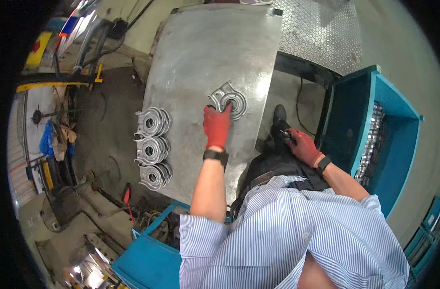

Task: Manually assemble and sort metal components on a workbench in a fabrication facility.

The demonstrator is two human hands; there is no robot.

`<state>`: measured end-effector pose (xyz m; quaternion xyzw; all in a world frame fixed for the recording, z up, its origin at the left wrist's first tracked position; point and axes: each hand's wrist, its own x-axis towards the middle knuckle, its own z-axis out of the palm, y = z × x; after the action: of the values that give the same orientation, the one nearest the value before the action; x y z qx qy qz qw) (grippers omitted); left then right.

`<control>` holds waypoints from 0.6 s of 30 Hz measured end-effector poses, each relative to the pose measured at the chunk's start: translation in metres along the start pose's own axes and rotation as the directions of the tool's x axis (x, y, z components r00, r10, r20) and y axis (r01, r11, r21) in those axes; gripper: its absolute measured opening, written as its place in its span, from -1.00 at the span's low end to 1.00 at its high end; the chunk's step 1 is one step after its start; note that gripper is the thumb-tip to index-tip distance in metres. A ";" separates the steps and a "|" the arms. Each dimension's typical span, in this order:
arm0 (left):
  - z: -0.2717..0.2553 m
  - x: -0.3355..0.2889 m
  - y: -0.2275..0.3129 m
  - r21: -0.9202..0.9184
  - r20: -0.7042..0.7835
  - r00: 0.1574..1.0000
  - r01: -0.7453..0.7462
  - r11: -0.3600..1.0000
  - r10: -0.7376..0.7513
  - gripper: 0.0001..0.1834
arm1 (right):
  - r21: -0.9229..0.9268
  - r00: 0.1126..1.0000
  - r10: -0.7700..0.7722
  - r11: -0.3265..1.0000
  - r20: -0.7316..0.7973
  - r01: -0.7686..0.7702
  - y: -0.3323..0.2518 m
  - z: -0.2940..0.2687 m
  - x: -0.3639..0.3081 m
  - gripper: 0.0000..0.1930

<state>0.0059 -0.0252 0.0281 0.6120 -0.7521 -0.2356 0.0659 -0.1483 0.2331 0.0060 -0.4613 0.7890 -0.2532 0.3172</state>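
Observation:
My left hand (217,127), in a red glove with dark fingertips, grips the near edge of a stamped metal bracket (239,98) that has a round ringed end and a hole. The bracket lies on the bare metal tabletop (205,58), close to its right side. Off the table's right edge, beside my leg, my right hand (304,147) is in a matching glove with its fingers curled in. Whether anything is inside those fingers is hidden by the dark fingertips.
Three stacks of similar brackets (154,150) line the table's left edge. To my right stands a blue bin (398,144) with rows of metal parts inside. A tread-plate surface (321,33) lies beyond the table on the right. Another blue metal frame (150,257) is at lower left.

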 end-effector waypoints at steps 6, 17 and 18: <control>0.033 0.019 -0.015 -0.234 0.176 0.984 0.071 0.970 -0.030 -0.37 | 0.020 0.999 0.025 0.999 -0.022 -0.025 -0.013 -0.009 0.001 -0.59; 0.051 -0.065 -0.039 -0.256 0.265 0.963 0.125 0.959 -0.055 -0.69 | -0.095 0.981 -0.149 0.982 0.127 0.162 -0.009 0.016 0.026 -0.59; 0.057 -0.066 -0.041 -0.316 0.251 0.967 0.123 0.941 -0.042 -0.69 | -0.093 0.979 -0.163 0.980 0.121 0.174 -0.008 0.018 0.026 -0.60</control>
<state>0.0365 0.0474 -0.0272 0.5906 -0.6779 -0.4329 0.0655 -0.1404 0.2046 -0.0070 -0.5560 0.7398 -0.2115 0.3144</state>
